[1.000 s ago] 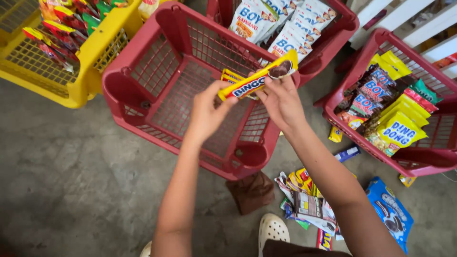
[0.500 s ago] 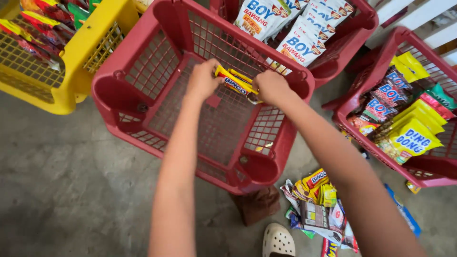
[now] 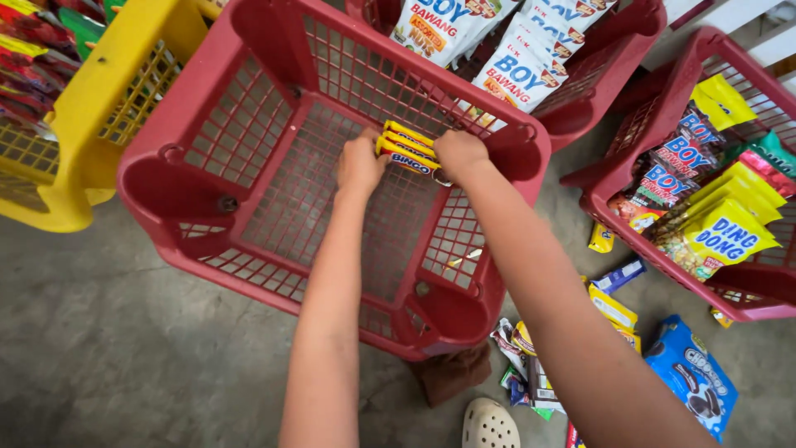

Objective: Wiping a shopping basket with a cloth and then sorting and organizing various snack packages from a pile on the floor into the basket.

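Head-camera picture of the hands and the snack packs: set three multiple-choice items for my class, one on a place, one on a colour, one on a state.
1. Where are the yellow snack packs that both hands hold?
A. on the floor
B. inside the red basket, near its far wall
C. in the yellow basket

2. What colour is the basket left of the red one?
A. yellow
B. blue
C. green

3. How is the left hand?
A. flat on the floor
B. open in the air
C. closed on the packs

Key: 1 B, the packs lie over the basket's mesh floor. 2 A, its mesh wall is yellow. 3 C, like the right hand, its grip is on a pack end.
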